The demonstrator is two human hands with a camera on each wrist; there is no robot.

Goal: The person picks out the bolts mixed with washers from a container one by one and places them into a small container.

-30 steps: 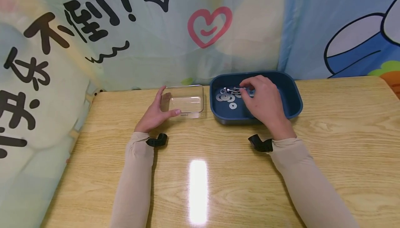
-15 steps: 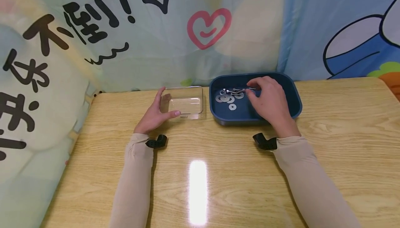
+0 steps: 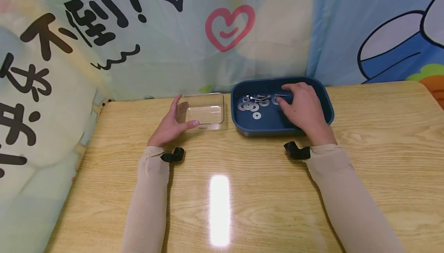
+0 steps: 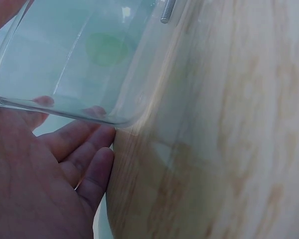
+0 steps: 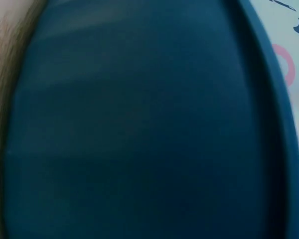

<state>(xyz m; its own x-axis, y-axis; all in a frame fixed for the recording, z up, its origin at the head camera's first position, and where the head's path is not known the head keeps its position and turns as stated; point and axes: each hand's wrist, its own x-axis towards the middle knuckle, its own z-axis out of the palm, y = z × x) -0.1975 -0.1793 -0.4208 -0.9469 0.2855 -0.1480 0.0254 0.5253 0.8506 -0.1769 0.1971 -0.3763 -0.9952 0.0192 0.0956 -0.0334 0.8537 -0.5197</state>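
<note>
Printed backdrop hangs behind your table. On table, at the back: blue tray; just L of it, approx. level, clear box. Your R hand reaches into tray, R of center: thumb and forefinger apart, a loose screw between or just under them; can't tell if touching. Other R fingers mostly hidden. Your L hand grips L end of box, thumb on near edge, fingers spread along L/far side. Blk. wrist cam on L cuff. In tray: screw pile, L of R hand; overlapping washers at its near side; one washer apart, nearer you. L wrist view: threaded shank, in box or seen thru wall, can't tell.
</note>
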